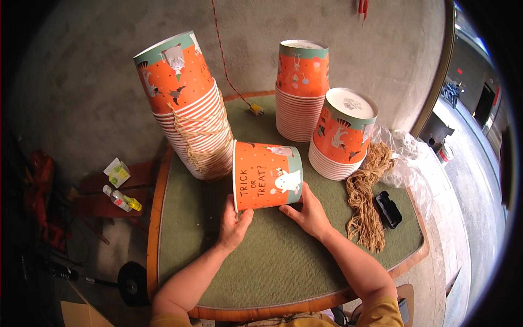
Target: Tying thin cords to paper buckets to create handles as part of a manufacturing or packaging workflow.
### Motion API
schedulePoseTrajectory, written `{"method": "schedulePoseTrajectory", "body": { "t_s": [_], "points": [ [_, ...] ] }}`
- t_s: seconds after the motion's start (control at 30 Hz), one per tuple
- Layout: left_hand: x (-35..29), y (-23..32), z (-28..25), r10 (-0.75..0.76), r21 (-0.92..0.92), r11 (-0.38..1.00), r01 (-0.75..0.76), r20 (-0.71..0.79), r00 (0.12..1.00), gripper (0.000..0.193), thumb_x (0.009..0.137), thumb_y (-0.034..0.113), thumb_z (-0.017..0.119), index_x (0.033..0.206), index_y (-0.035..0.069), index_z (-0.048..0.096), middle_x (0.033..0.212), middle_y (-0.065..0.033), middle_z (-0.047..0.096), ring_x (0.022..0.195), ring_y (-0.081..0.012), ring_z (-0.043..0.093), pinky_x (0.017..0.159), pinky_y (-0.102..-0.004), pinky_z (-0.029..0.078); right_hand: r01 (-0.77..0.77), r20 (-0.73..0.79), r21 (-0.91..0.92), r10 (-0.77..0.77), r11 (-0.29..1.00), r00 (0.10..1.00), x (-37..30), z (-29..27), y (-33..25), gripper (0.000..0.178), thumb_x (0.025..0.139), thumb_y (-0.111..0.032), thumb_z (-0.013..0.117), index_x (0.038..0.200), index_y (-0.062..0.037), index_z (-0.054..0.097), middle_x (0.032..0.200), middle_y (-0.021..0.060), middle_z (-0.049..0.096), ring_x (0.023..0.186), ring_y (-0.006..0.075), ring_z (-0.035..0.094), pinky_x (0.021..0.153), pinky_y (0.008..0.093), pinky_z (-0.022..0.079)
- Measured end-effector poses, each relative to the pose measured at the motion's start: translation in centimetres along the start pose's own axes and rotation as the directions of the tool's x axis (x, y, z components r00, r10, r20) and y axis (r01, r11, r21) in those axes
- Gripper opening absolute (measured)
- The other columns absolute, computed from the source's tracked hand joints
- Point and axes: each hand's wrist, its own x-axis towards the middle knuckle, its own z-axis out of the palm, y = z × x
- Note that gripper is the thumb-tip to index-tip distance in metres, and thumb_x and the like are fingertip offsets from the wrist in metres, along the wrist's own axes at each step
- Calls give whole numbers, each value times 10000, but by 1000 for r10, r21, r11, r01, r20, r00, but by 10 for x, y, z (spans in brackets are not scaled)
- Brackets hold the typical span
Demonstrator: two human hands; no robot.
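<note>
Bottles (pixel 117 199) on reddish bench (pixel 143 175)

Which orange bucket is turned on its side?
The bucket held by the left hand and right hand: its wide rim points left, its base right. The others are nested base-up in the left stack, rear stack and right stack.

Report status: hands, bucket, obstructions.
Left hand, right hand both gripping ghost-print paper bucket. Bucket sideways, wide end left. Nothing visibly blocking; cord-wrapped bucket stack just beyond.

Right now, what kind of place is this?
Probably a small workshop or garage: a bare grey wall, stacks of orange buckets and a bundle of twine on a green-topped table.
</note>
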Motion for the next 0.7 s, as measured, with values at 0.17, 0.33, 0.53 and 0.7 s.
{"method": "schedulePoseTrajectory", "body": {
  "t_s": [0.17, 0.33, 0.53, 0.7],
  "points": [
    [4, 2, 1, 16, 90, 996, -17, 5, 1000, 316, 928, 70, 557, 1227, 39, 458, 1145, -40, 486, 1086, -117, 447, 983, -295, 368, 38, -55, 15, -37, 999, 998, 1, 2, 5, 675, 857, -206, 760, 1397, -34, 393, 1244, 136, 577, 980, 220, 639, 864, 338, 528],
    [4, -1, -2, -12, 105, 994, 12, -2, 1000, 325, 923, 72, 562, 1229, 37, 457, 1156, -44, 488, 1092, -122, 448, 989, -300, 366, 21, -49, 14, -20, 1000, 999, 1, 2, 4, 685, 860, -218, 760, 1402, -33, 384, 1226, 143, 587, 954, 222, 650, 843, 339, 535],
    [3, 1, 0, -19, 110, 994, 20, -11, 1000, 315, 922, 64, 562, 1220, 47, 460, 1138, -32, 485, 1063, -109, 449, 942, -285, 392, -4, -47, 39, 6, 999, 999, 0, 2, 2, 692, 862, -224, 759, 1406, -32, 377, 1217, 148, 594, 912, 224, 672, 811, 336, 548],
    [4, 2, 1, -5, 114, 993, 6, -13, 1000, 296, 925, 54, 561, 1205, 60, 464, 1108, -22, 481, 1029, -93, 448, 891, -266, 411, -19, -42, 53, 21, 998, 999, 1, 2, 3, 652, 873, -205, 747, 1388, -14, 396, 1227, 150, 585, 922, 225, 672, 813, 331, 553]
  ]
}}
